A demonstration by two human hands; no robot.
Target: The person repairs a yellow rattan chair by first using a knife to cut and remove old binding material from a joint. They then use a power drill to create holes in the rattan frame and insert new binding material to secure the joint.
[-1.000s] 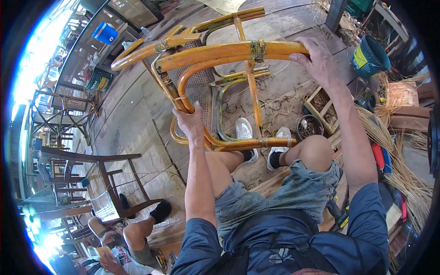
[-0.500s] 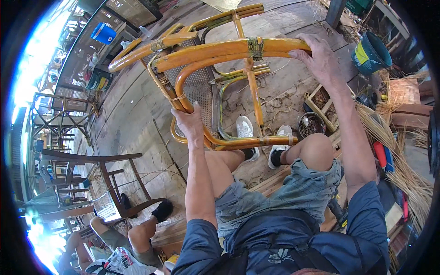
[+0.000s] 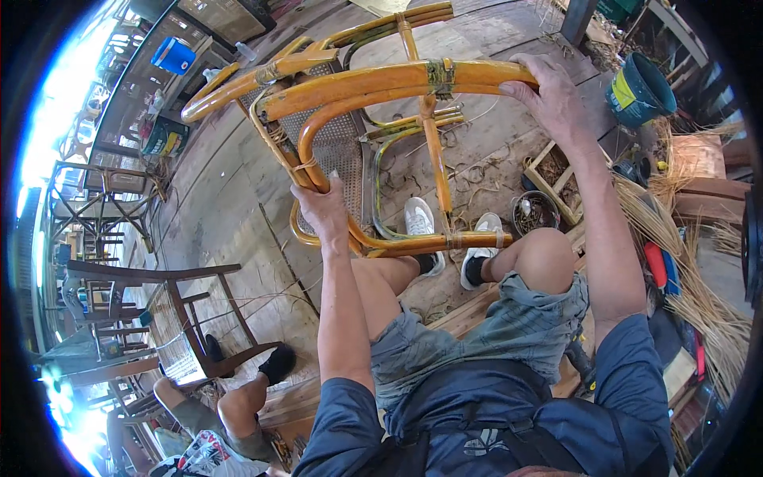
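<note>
While the step in hand appears to be steadying or positioning, one rattan chair frame [image 3: 435,151], orange-brown with cane panel [image 3: 314,131], is before the person's knees [image 3: 547,258], over the plank floor [image 3: 238,207]. Left hand [image 3: 322,207]: closed round a bent pole [image 3: 306,143]; right hand [image 3: 544,95]: curled over the upper rail's [image 3: 381,79] right end. Any turn presumably calls for both hands gripping firmly together.

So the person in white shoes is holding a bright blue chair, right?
Not quite: the chair isn't blue. The head view shows its frame is mostly yellow-orange. The person in white shoes is holding it, just as you said.
</note>
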